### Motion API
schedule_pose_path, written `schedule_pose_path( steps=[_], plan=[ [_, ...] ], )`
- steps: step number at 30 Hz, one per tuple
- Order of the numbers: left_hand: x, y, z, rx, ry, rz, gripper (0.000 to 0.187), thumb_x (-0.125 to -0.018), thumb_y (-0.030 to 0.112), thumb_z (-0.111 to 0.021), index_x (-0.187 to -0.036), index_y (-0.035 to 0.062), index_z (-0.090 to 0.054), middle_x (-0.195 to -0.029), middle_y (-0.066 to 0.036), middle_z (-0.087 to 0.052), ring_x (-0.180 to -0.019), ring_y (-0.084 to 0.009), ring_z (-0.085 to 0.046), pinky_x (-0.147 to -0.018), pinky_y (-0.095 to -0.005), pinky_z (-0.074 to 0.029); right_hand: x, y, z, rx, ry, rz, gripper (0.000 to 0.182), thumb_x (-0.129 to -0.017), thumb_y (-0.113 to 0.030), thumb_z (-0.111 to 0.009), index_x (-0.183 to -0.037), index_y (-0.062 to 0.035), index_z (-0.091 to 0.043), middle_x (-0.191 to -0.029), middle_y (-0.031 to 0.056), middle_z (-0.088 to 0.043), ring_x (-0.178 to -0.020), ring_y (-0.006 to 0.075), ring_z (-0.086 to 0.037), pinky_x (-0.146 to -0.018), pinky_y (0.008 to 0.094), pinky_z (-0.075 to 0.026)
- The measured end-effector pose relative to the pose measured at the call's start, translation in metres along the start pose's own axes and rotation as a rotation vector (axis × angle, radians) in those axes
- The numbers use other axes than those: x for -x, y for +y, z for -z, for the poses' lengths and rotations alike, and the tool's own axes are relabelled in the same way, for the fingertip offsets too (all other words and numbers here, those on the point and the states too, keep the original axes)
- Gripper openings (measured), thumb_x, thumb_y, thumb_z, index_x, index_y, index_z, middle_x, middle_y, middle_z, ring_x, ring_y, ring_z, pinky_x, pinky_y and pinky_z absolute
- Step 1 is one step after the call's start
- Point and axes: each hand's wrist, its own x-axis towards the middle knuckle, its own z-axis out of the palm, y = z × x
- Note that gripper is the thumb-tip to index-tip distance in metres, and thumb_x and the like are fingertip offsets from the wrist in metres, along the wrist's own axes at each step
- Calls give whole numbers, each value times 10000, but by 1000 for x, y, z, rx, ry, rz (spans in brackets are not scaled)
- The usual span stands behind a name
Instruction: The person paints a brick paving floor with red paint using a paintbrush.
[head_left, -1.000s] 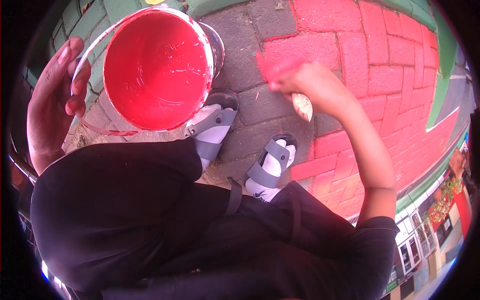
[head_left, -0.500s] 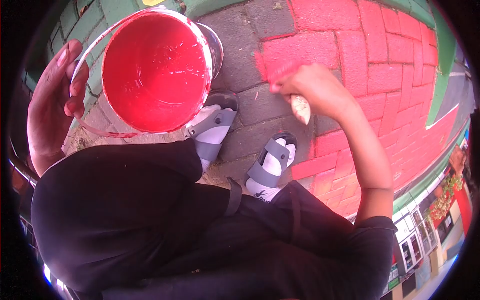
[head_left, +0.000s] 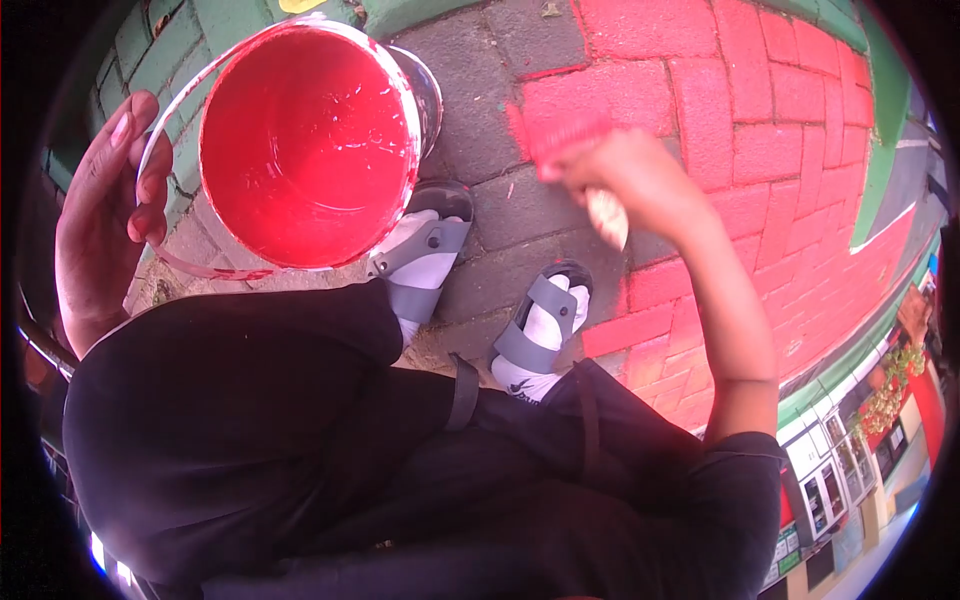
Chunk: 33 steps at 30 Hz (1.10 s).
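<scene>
My left hand (head_left: 100, 215) has its fingers curled round the thin, paint-smeared wire handle (head_left: 207, 269) of a bucket (head_left: 260, 100). The bucket is tipped so its red-coated inside faces me. Closed around a paintbrush, my right hand (head_left: 645, 180) works low over the paving. The brush's pale handle (head_left: 607, 218) sticks out below the fist, and its red-covered bristles touch a red brick (head_left: 630, 95) beside bare grey ones. The bristles are slightly blurred.
My two sandalled feet (head_left: 535, 320) stand on grey bricks (head_left: 480, 130) between bucket and brush. Red-painted bricks (head_left: 760, 200) spread to the right, bordered by a green edge (head_left: 885, 190). Green bricks (head_left: 140, 45) lie at upper left. Plants (head_left: 890, 390) are visible far right.
The bucket has shifted very slightly left, still hanging from my left hand. My right hand and the brush handle have turned a little, while the bristles stay over nearly the same brick.
</scene>
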Motion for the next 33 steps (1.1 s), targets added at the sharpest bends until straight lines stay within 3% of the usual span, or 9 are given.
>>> schedule_pose_path(
  steps=[3, 7, 12, 18, 20, 22, 24, 25, 33],
  plan=[
    [-1, 0, 4, -3, -56, 33, 395, -1060, 297, -480, -1274, -32, -522, -699, 14, -456, -491, -15, -369, -434, -142, -293, 3, -5, 16, -38, -215, 28, 260, -824, -171, -629, -666, -28, -479, -946, 158, -758, -991, 238, -749, -719, 340, -557],
    [-5, -4, 11, 11, -1, 35, 439, -1064, 269, -461, -1371, -43, -499, -773, 11, -472, -522, -16, -356, -458, -143, -285, -35, 56, 35, -406, 85, 26, 177, -757, 8, -659, -660, -21, -514, -775, 147, -708, -913, 243, -752, -692, 339, -541],
    [-6, -5, 22, -8, -46, 72, 439, -1067, 276, -458, -1379, -30, -502, -770, 12, -462, -521, -16, -359, -457, -144, -282, -14, 52, 33, -148, 322, 111, 274, -881, -168, -525, -671, -4, -460, -984, 203, -748, -1046, 255, -736, -776, 361, -552],
    [-12, -9, 25, -7, 16, 48, 440, -1067, 286, -459, -1376, -24, -506, -759, 19, -440, -519, -13, -342, -458, -142, -281, 26, 23, 36, 7, -267, -93, 284, -797, -193, -584, -644, -3, -439, -1087, 196, -747, -1087, 270, -723, -829, 339, -567],
    [-13, -10, 25, -22, 26, 56, 449, -1067, 290, -460, -1384, -26, -495, -759, 18, -440, -520, -8, -332, -460, -140, -278, 21, 67, 35, -518, -3, -30, 132, -807, -47, -592, -675, -48, -587, -895, 92, -766, -969, 194, -745, -790, 328, -551],
    [-16, -9, 35, 1, -66, 43, 444, -1066, 293, -461, -1375, -24, -498, -759, 20, -443, -520, -8, -332, -461, -142, -272, 13, 94, 49, -479, 119, -43, 145, -845, -135, -635, -717, -78, -672, -800, 76, -740, -847, 171, -738, -754, 327, -541],
    [-14, -8, 32, 16, -137, 33, 438, -1065, 295, -463, -1366, -22, -501, -759, 22, -446, -520, -7, -331, -462, -143, -267, 10, 103, 64, 41, 401, -3, 252, -831, 70, -695, -653, 22, -523, -759, 75, -697, -768, 142, -705, -610, 308, -520],
    [-9, -7, 23, -1, -37, 17, 430, -1063, 303, -467, -1348, -17, -506, -751, 25, -447, -516, -8, -329, -464, -146, -262, 12, 102, 56, 133, 379, -184, 182, -795, 2, -600, -643, -35, -507, -1020, 116, -767, -914, 178, -749, -749, 321, -557],
    [-6, -11, 33, -37, -52, 70, 493, -1051, 337, -493, -1411, 0, -506, -754, 46, -418, -545, -19, -296, -496, -169, -249, 51, 41, 31, -40, -78, -31, 256, -810, -215, -614, -630, -50, -537, -1015, 137, -767, -1010, 221, -740, -769, 322, -559]
  ],
)
